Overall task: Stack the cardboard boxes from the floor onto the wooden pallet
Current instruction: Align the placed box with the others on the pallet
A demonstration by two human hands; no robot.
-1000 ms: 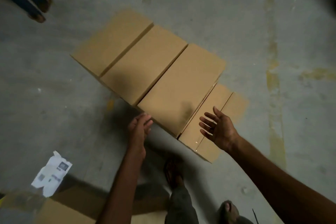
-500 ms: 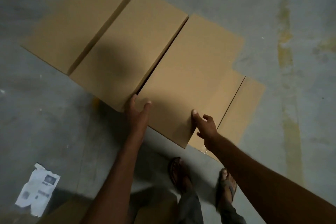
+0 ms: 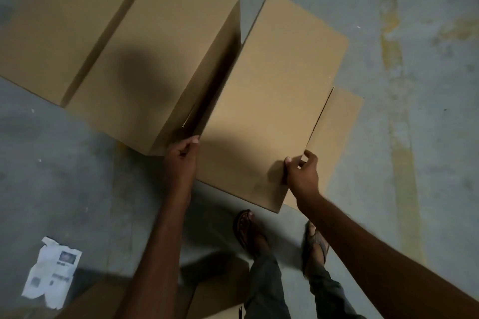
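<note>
A row of brown cardboard boxes stands on the concrete floor. I hold the third box [image 3: 272, 101] from both sides. My left hand [image 3: 182, 156] grips its near left edge, fingers down in the dark gap beside the second box [image 3: 155, 59]. My right hand [image 3: 302, 171] grips its near right edge, thumb on top and fingers down the side. This box now sits apart from the second one. A lower box [image 3: 337, 132] lies against its right side. The first box [image 3: 59, 15] is at the far left. No wooden pallet is in view.
A crumpled printed paper [image 3: 53, 272] lies on the floor at the lower left. More cardboard [image 3: 108, 300] shows at the bottom edge. My sandalled feet [image 3: 250, 230] stand just in front of the boxes. Yellow floor markings [image 3: 404, 189] run down the right side.
Both hands went from reaching open to gripping the third box's near edges. A dark gap has opened between that box and the second one. The view has moved closer.
</note>
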